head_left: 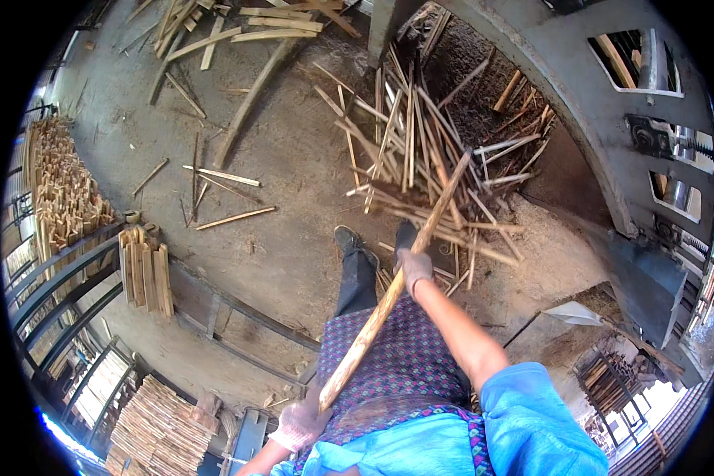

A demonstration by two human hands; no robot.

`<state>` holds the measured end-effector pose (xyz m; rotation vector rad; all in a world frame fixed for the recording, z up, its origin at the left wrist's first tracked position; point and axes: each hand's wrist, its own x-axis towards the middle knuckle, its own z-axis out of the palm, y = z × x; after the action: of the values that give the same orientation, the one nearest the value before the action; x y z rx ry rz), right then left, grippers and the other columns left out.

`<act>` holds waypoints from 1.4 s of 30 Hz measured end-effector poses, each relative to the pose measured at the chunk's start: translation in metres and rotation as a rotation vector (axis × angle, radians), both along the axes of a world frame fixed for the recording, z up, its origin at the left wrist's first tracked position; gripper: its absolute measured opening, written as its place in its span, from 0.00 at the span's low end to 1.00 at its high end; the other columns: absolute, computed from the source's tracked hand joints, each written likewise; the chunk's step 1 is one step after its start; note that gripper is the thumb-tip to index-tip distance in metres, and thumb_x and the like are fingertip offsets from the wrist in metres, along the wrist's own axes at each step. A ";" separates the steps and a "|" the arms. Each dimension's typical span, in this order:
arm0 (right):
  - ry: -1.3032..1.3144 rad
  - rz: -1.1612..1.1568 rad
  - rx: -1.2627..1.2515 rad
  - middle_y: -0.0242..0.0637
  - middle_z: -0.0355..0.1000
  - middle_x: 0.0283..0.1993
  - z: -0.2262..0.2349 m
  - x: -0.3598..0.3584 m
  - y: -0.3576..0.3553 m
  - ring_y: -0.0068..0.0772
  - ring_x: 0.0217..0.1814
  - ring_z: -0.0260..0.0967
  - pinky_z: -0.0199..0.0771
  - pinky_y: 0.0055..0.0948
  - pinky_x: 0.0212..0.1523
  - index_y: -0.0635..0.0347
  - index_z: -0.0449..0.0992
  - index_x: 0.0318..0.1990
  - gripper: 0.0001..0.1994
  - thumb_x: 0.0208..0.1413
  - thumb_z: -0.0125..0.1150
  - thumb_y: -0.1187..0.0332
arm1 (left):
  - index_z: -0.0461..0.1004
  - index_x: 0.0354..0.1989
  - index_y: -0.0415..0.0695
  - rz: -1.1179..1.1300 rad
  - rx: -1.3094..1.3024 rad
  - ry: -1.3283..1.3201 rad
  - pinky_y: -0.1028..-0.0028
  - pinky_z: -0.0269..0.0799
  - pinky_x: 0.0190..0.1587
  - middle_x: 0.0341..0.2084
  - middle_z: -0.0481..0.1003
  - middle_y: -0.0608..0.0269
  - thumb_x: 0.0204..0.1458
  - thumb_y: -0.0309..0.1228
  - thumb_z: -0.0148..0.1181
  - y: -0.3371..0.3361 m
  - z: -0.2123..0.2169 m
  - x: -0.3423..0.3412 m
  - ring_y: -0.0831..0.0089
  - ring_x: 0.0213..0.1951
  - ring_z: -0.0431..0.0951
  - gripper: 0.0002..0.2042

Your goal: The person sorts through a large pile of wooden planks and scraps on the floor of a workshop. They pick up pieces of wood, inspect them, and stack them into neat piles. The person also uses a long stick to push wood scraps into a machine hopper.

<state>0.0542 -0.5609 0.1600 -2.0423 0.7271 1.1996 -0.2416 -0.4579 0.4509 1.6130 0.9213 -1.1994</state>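
A long, rough wooden pole (377,325) slants across my front, from low on the left up to the right. Wrapped round its middle is my right hand (414,268), in a pale work glove. My left hand (300,423), gloved too, is closed at the pole's near end, its fingers partly hidden. The far end of the pole lies over a loose heap of thin wood strips (420,135) on the floor. These strips point in many directions, and some lie close to my shoes (347,238).
Grey machinery (523,55) with window-like openings arches over the right side. Sawdust (547,238) is piled beside the heap. Boards (274,24) and loose sticks (234,218) lie on the floor ahead and left. Dark metal rails (246,313) and upright wood bundles (144,274) stand at the left.
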 end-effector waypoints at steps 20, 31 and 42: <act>0.778 -0.925 0.788 0.46 0.75 0.38 0.076 -0.053 -0.039 0.48 0.49 0.73 0.73 0.51 0.59 0.58 0.74 0.41 0.06 0.61 0.62 0.68 | 0.81 0.40 0.56 -0.140 0.601 -0.052 0.58 0.77 0.41 0.32 0.82 0.58 0.45 0.38 0.69 0.075 -0.063 -0.145 0.55 0.37 0.83 0.12; 0.131 -0.633 0.942 0.41 0.74 0.33 0.131 -0.060 -0.054 0.46 0.40 0.75 0.77 0.42 0.52 0.61 0.74 0.36 0.05 0.55 0.64 0.72 | 0.78 0.49 0.51 -0.498 1.147 -0.202 0.56 0.75 0.41 0.32 0.78 0.55 0.39 0.30 0.70 0.289 -0.113 -0.185 0.53 0.37 0.79 0.23; -0.563 -0.855 1.149 0.39 0.74 0.34 0.361 0.060 -0.092 0.41 0.40 0.76 0.79 0.42 0.48 0.59 0.72 0.39 0.07 0.63 0.59 0.65 | 0.83 0.43 0.50 -0.461 0.477 -0.525 0.55 0.79 0.41 0.32 0.82 0.49 0.45 0.54 0.69 0.181 -0.168 0.040 0.51 0.39 0.83 0.23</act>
<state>0.1139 -0.6526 0.5212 -0.8315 0.3740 0.3093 -0.2020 -0.2773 0.2825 2.4712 0.5230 -0.7926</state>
